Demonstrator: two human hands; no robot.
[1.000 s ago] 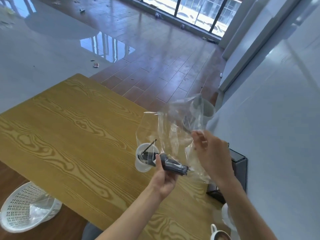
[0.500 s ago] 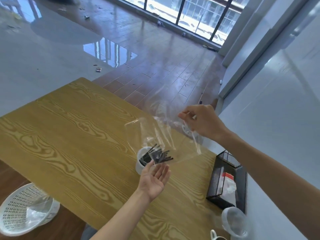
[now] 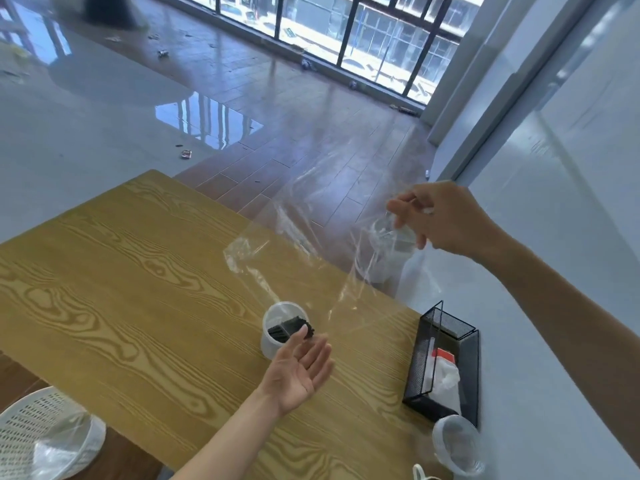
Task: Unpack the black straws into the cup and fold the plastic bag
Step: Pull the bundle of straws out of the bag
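A white plastic cup point(image 3: 273, 342) stands on the wooden table point(image 3: 121, 289), with the black straws point(image 3: 289, 330) lying inside it. My left hand point(image 3: 299, 370) is open, palm up, just in front of the cup, its fingertips near the rim. My right hand point(image 3: 440, 220) is raised above the table's far edge, pinching a corner of the clear plastic bag point(image 3: 311, 244). The bag hangs stretched out in the air between that hand and the cup and looks empty.
A black mesh box point(image 3: 446, 368) holding white and red items sits at the table's right edge. A clear cup point(image 3: 457, 445) lies in front of it, and another clear cup point(image 3: 391, 251) stands at the far edge. A white perforated basket point(image 3: 45, 434) is at the lower left.
The straws left my left hand and the bag and dropped into the cup. My left hand opened. My right hand lifted the bag up and away to the right.
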